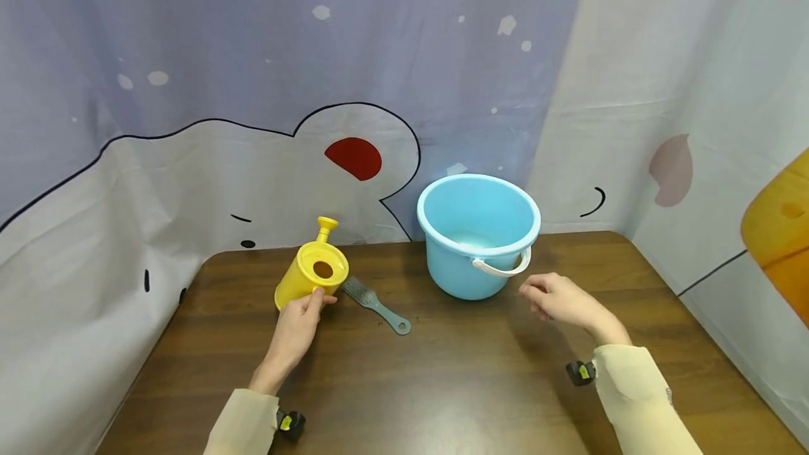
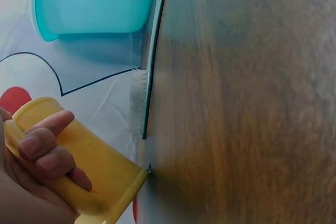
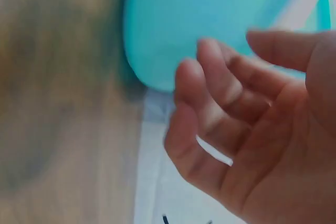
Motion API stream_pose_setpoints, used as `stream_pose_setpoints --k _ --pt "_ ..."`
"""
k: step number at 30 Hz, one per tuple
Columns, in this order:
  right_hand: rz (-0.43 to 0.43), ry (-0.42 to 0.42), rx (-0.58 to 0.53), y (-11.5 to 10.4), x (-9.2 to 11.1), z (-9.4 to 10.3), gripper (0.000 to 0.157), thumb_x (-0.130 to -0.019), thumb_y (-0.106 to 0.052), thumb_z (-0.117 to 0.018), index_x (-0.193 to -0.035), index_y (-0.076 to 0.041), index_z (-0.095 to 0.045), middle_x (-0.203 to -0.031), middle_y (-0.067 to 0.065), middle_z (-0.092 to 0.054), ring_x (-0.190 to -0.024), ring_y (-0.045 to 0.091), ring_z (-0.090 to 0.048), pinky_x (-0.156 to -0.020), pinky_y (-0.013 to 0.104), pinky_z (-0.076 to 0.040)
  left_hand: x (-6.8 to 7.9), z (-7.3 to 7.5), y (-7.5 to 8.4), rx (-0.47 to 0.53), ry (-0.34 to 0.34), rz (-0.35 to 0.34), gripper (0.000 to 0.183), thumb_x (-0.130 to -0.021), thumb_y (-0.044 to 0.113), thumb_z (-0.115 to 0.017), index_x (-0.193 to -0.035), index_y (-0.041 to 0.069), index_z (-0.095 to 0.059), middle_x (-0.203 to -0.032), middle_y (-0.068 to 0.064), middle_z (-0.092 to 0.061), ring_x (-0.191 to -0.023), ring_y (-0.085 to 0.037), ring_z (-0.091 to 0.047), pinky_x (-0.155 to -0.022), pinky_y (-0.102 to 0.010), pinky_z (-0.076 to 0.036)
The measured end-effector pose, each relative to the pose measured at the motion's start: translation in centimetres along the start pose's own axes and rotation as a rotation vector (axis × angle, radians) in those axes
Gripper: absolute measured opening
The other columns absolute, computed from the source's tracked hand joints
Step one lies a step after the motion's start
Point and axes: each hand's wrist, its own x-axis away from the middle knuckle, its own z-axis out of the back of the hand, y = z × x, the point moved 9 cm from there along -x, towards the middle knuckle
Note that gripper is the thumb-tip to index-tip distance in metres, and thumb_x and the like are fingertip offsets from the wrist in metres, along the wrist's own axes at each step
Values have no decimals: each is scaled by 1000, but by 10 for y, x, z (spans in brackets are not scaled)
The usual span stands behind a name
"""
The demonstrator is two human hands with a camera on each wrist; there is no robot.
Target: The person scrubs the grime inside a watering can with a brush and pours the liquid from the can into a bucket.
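Note:
At the left of the table, my left hand grips a yellow toy watering can by its handle. The left wrist view shows curled fingers around the handle of the tilted can. A grey-blue brush with pale bristles lies just right of the can. Farther right stands a light blue bucket, upright, its white handle hanging down at the front. My right hand hovers at the bucket's lower right, holding nothing, with loosely bent fingers.
The brown wooden table has its back edge against a hanging printed cloth. The bucket stands close to that cloth. Cloth also borders the table's left and right sides.

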Motion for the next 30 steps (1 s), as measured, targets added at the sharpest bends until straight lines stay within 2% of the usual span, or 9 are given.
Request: stream_pose_setpoints --k 3,7,13,17,21,24,25,27,30 --pt "-30 111 -24 4 -1 30 24 -103 -15 -46 -103 1 -63 -72 8 -57 -59 19 -55 -52 30 -47 0 1 1 -7 2 -2 58 -105 45 -34 -104 5 -75 -68 -7 -53 -65 -18 -46 -63 -31 -37" --pt "-62 229 -42 3 -1 66 31 -105 -18 -40 -113 5 -60 -81 11 -59 -64 21 -59 -56 31 -49 0 3 2 -9 6 -8 57 -105 45 -34 -103 5 -75 -65 -4 -50 -63 -18 -43 -61 -31 -35" --pt "-96 321 -182 3 -13 99 42 -105 -26 -38 -123 9 -53 -87 12 -60 -67 17 -62 -60 31 -52 1 5 5 -6 13 -17 57 -105 45 -34 -102 5 -75 -61 -1 -45 -59 -18 -39 -58 -31 -32" --pt "-148 293 -291 6 -31 101 49 -105 -32 -38 -129 9 -49 -86 6 -60 -67 13 -63 -59 30 -52 0 5 7 -13 12 -22 58 -105 45 -34 -102 5 -75 -64 -6 -50 -62 -19 -42 -62 -32 -35" --pt "-205 258 -380 6 -50 96 55 -104 -38 -39 -136 7 -43 -85 5 -55 -63 10 -58 -56 28 -50 -2 4 12 -21 11 -39 57 -105 44 -35 -98 5 -76 -85 -6 -68 -79 -20 -54 -74 -36 -40" --pt "-233 272 -327 2 -61 94 59 -103 -43 -39 -140 2 -41 -89 9 -55 -63 12 -55 -57 28 -48 -4 4 18 -18 10 -56 55 -105 44 -37 -95 7 -76 -103 -2 -72 -92 -19 -58 -83 -39 -41" --pt "-239 284 -295 0 -64 94 59 -103 -44 -39 -140 1 -41 -92 12 -55 -64 13 -54 -58 28 -47 -5 4 20 -15 7 -61 55 -105 44 -37 -94 8 -76 -103 -2 -72 -92 -19 -58 -84 -39 -41" --pt "-245 307 -227 -2 -69 94 58 -103 -44 -38 -141 0 -42 -99 17 -58 -67 16 -54 -59 30 -46 -7 4 26 -17 3 -83 53 -105 44 -38 -95 9 -76 -102 -3 -72 -90 -20 -57 -84 -40 -42" --pt "-250 340 -163 -3 -73 96 53 -104 -39 -38 -139 1 -45 -108 22 -58 -69 20 -55 -58 31 -45 -12 6 38 -36 -9 -119 52 -105 43 -38 -95 9 -76 -84 -3 -70 -80 -20 -52 -78 -38 -41"
